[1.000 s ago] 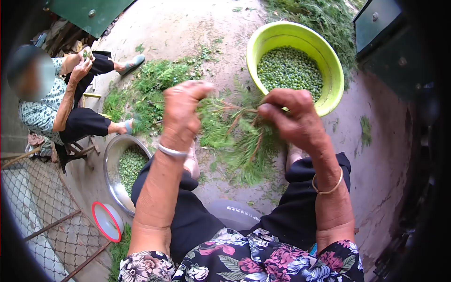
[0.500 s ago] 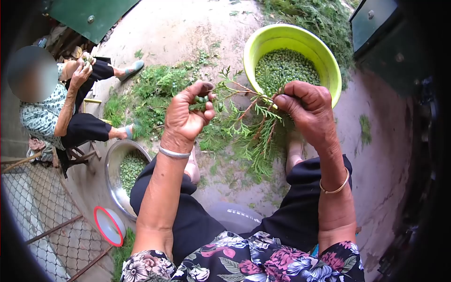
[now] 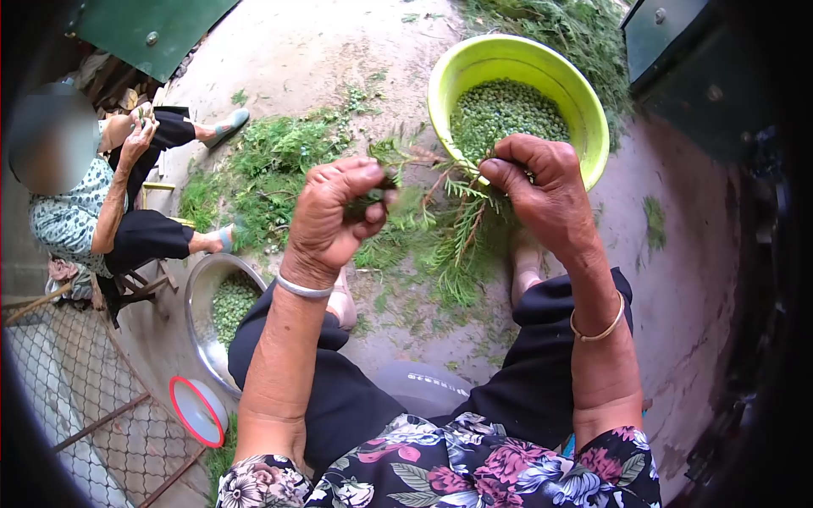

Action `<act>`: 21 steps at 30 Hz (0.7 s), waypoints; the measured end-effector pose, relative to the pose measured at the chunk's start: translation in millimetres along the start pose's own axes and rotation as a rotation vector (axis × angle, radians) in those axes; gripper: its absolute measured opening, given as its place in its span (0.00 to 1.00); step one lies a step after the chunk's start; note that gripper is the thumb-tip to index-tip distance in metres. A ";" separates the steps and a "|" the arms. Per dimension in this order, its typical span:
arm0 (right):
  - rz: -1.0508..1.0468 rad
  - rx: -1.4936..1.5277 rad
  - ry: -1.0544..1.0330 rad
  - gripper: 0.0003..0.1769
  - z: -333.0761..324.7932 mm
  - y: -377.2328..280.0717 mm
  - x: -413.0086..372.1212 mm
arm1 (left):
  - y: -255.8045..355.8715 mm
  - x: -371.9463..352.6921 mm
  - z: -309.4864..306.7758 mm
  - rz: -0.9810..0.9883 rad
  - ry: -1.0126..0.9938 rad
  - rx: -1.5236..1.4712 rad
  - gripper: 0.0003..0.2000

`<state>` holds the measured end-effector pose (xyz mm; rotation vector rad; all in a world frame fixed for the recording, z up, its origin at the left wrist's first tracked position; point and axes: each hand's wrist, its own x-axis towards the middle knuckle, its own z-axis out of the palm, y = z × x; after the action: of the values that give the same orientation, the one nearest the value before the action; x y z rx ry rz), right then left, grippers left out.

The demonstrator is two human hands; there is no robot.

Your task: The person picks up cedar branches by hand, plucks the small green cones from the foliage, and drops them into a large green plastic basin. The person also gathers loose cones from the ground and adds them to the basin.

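Observation:
A leafy conifer branch (image 3: 466, 227) hangs between my hands. My right hand (image 3: 550, 188) is closed, pinching the branch's stem between thumb and forefinger at the near rim of a yellow-green basin (image 3: 600, 135). My left hand (image 3: 326, 222) is curled, with small green seed cones (image 3: 364, 203) in the palm, partly hidden by the fingers. Its thumb and forefinger press together at the branch's leafy tips, which are blurred there. Inside the basin lies a layer of green seed cones.
A steel basin (image 3: 196, 334) with more green cones stands by my left leg, near a red-rimmed sieve (image 3: 174, 406). Cut greenery (image 3: 279, 173) is strewn over the ground. At left, another person (image 3: 72, 220) sits handling something small. Wire mesh (image 3: 76, 381) lies lower left.
My left hand has turned inward, its thumb and forefinger now at the branch tips. The branch has shifted slightly and blurred. The whole view has moved a little; the right hand keeps its pinch.

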<state>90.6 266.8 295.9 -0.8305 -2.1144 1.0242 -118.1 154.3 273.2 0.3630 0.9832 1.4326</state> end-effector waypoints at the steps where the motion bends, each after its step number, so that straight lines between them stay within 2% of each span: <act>1: 0.002 -0.004 0.003 0.04 0.3 1.0 -0.4 | 3.2 1.6 -2.2 -0.002 -0.005 -0.001 0.03; 3: -0.027 -0.110 0.007 0.04 0.7 7.8 -0.5 | 18.1 8.5 -13.6 0.078 0.327 0.080 0.04; 5: -0.028 -0.144 0.040 0.06 -1.0 11.1 -4.1 | 38.1 16.3 -66.6 0.109 0.189 -0.296 0.04; 7: -0.021 -0.153 -0.158 0.08 0.7 14.5 -7.8 | 45.6 19.7 -93.8 0.139 0.293 -0.362 0.07; 8: -0.013 -0.208 -0.242 0.07 4.4 13.7 -10.4 | 39.4 23.2 -98.0 0.166 0.367 -0.295 0.08; 9: -0.006 -0.260 -0.327 0.06 9.6 12.4 -13.6 | 27.9 31.0 -105.8 0.134 0.392 -0.377 0.10; 11: -0.067 -0.328 -0.419 0.04 19.1 12.2 -20.6 | 7.4 38.6 -83.7 -0.001 0.347 -0.496 0.12; 13: -0.110 -0.321 -0.450 0.04 23.3 6.9 -22.7 | 0.3 42.8 -58.3 -0.140 0.250 -0.551 0.18; 15: -0.150 -0.244 -0.424 0.04 28.3 4.0 -27.0 | 3.6 58.1 -24.5 -0.117 0.213 -0.518 0.22; 17: -0.134 -0.291 -0.526 0.05 24.7 -5.1 -25.7 | 11.1 71.2 27.4 -0.018 0.081 -0.233 0.36; 19: -0.167 -0.283 -0.464 0.06 29.3 0.1 -29.3 | 11.9 89.0 81.6 0.091 0.054 0.010 0.46; 21: -0.185 -0.273 -0.438 0.06 28.3 2.7 -30.2 | 10.3 122.4 101.0 0.172 -0.053 0.187 0.52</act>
<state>87.9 233.3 271.7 -0.5515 -2.6922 0.8897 -68.7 303.6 297.4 0.6332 1.0667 1.4809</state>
